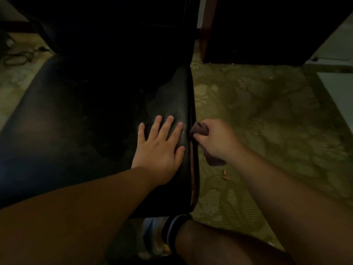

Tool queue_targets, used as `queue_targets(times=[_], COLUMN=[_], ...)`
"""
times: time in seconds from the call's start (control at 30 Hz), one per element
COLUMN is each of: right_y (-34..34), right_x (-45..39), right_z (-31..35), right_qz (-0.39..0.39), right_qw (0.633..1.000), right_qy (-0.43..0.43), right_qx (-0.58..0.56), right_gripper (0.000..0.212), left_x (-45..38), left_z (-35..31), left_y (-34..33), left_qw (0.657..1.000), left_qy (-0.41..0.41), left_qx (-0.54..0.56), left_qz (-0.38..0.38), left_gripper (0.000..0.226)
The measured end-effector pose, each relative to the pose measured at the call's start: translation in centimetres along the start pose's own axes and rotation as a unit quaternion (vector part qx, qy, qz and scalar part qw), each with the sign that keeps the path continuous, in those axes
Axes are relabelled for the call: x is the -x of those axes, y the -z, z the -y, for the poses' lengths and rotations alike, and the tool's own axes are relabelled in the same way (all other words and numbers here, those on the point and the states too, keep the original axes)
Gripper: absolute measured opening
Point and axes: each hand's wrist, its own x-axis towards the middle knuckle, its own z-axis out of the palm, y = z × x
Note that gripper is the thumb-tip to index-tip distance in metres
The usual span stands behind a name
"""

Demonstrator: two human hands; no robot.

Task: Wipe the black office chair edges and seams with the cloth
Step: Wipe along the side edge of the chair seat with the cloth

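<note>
Dim room, patterned green carpet (257, 111). Left hand (160, 146) flat, fingers spread on black office chair (172, 104) seat; right hand (215, 139) grips cloth (199, 129) at seat edge.

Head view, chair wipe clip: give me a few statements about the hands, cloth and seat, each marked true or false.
1. The right hand grips the cloth. True.
2. The left hand holds a spray bottle. False: it rests flat on the chair seat, fingers spread.
3. The cloth meets the seat's right edge. True.
4. The chair stands on bare tile. False: patterned green carpet lies beside it.
</note>
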Motion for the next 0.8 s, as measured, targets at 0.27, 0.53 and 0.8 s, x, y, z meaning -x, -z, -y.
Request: queue_targets(times=[0.27,0.53,0.8], right_y=[-0.4,-0.4,-0.2], right_x=[0.7,0.8,1.1], right_z=[0.0,0.2,-0.3], right_qz=[-0.012,0.009,0.037], right_qw=[1.0,1.0,0.999], right_qy=[-0.005,-0.017,-0.013], right_qx=[-0.013,-0.011,-0.019], right_gripper=[0.028,0.028,0.029], left_x=[0.2,0.3,0.3], left_z=[0.1,0.1,0.2], left_y=[0.3,0.4,0.3], left_qw=[1.0,1.0,1.0], left_qy=[-0.004,-0.001,-0.004], left_qx=[0.004,-0.002,0.005], left_qz=[0.006,0.0,-0.007], left_gripper=[0.068,0.07,0.067])
